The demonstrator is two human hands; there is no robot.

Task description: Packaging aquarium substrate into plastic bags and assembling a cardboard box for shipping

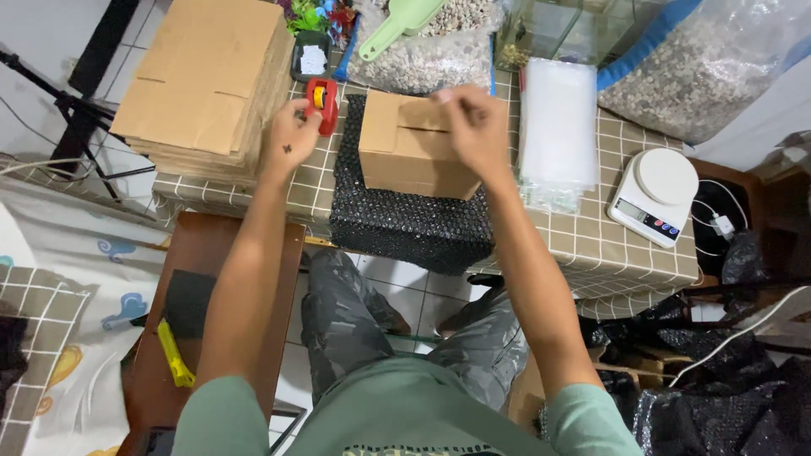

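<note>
- The table, under a checked beige cloth, fills the middle of the view, and the seated person's arms reach out over it.
- A big clear sack of gravel slumps at the far right corner; a second bag of pebbles sits at the back with a green scoop lying on it.
- A stack of flat cardboard sheets takes up the far left corner of the table.
- A sheet of black bubble wrap lies in front of the person and hangs over the near edge.
- A pile of clear plastic bags lies just right of the bubble wrap.
- The small cardboard box stands on the bubble wrap, its top flaps folded down.
- A white kitchen scale sits near the right edge, well apart from the box.
- The right hand rests on the box's top right, fingers curled down onto the flap, pressing rather than gripping.
- The left hand is closed around the red tape dispenser, just beside the box's left edge.
- A yellow utility knife lies on the brown stool, below the left arm.
</note>
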